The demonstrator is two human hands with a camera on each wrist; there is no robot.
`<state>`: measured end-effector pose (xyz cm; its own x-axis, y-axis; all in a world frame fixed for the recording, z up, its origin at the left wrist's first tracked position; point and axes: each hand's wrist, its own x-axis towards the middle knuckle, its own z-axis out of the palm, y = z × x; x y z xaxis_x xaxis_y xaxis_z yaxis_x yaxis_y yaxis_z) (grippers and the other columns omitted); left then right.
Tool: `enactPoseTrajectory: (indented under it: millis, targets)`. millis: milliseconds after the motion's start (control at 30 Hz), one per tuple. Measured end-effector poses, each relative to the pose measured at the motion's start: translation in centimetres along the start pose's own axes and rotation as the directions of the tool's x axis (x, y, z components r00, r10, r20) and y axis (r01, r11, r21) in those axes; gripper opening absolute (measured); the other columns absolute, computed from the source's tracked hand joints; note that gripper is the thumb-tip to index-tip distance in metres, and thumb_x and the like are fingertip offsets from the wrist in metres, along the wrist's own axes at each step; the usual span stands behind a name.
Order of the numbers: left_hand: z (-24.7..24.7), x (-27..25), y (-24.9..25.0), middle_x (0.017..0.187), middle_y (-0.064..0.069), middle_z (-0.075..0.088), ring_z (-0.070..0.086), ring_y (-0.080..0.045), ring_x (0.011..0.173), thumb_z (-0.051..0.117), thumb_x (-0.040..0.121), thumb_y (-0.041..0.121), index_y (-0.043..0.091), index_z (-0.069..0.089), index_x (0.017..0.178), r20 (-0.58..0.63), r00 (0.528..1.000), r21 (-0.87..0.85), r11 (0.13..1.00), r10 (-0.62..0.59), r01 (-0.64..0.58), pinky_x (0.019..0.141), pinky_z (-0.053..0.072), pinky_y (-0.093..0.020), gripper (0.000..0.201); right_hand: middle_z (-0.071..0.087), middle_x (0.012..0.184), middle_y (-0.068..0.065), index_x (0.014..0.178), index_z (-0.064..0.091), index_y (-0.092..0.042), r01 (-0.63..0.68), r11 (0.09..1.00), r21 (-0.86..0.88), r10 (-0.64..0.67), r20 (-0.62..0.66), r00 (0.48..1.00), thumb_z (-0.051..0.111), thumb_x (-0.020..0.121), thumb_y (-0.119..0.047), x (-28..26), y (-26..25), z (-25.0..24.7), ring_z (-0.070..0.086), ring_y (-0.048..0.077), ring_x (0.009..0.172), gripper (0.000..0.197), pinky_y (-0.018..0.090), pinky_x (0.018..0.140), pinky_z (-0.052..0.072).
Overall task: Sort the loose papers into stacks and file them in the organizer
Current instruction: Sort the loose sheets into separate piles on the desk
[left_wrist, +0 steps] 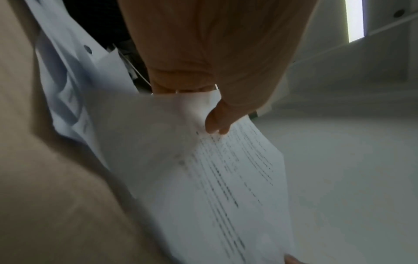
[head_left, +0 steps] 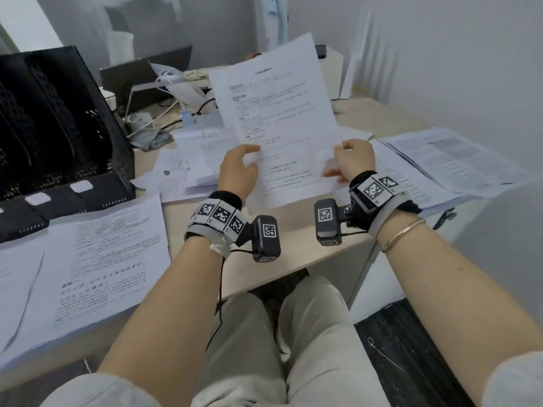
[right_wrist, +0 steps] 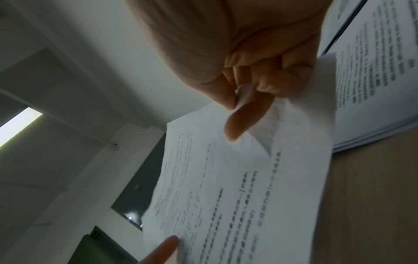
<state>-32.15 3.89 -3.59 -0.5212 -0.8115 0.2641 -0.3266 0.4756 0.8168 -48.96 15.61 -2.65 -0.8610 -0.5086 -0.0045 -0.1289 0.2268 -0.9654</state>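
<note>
Sheet (head_left: 282, 121) pinched between both hands' fingers (right_wrist: 239, 121)

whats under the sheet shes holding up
Under the held sheet lie loose papers scattered on the desk, plus cables farther back. Both the left hand and right hand pinch its lower edges. Whatever lies directly behind it is covered.

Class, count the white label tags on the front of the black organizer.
2 clearly: one label nearer the middle of the organizer front, one label left of it. A third may be cut off at the picture's left edge.
</note>
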Motion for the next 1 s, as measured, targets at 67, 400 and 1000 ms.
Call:
enactPoseTrajectory:
  millis: [67, 400, 1000]
  targets:
    - [0.8, -0.4, 0.0, 0.13, -0.004, 0.054, 0.05, -0.025, 0.121, 0.042, 0.087, -0.005, 0.013, 0.061, 0.117, 0.023, 0.999, -0.01, 0.999, -0.039, 0.04, 0.102, 0.039, -0.033, 0.04, 0.065, 0.096, 0.007, 0.099, 0.051, -0.013, -0.013, 1.0, 0.011, 0.014, -0.008, 1.0, 0.041, 0.097, -0.016, 0.0, 0.3, -0.7, 0.059, 0.008, 0.036, 0.01, 0.016, 0.032, 0.036]
    - [2.8, -0.8, 0.0, 0.139, -0.007, 0.044, 0.041, -0.02, 0.127, 0.033, 0.085, -0.013, 0.01, 0.05, 0.128, 0.065, 0.991, -0.024, 0.992, -0.121, 0.123, 0.093, 0.037, -0.018, 0.052, 0.053, 0.121, 0.001, 0.115, 0.051, -0.013, 0.047, 0.992, 0.113, -0.049, 0.015, 0.999, 0.044, 0.091, -0.006, 0.0, 1.2, -2.3, 0.068, 0.017, 0.058, 0.026, 0.027, 0.048, 0.047]
    - [-1.1, 1.8, -2.1, 0.139, -0.007, 0.041, 0.04, -0.017, 0.129, 0.035, 0.083, -0.012, 0.011, 0.041, 0.132, -0.36, 0.901, -0.146, 0.969, -0.24, 0.2, 0.104, 0.033, -0.017, 0.054, 0.055, 0.122, 0.002, 0.118, 0.057, -0.011, 0.194, 0.98, -0.05, -0.188, 0.109, 0.976, 0.055, 0.087, -0.008, -0.8, 2.3, 0.0, 0.049, 0.013, 0.117, 0.031, 0.021, 0.09, 0.036]
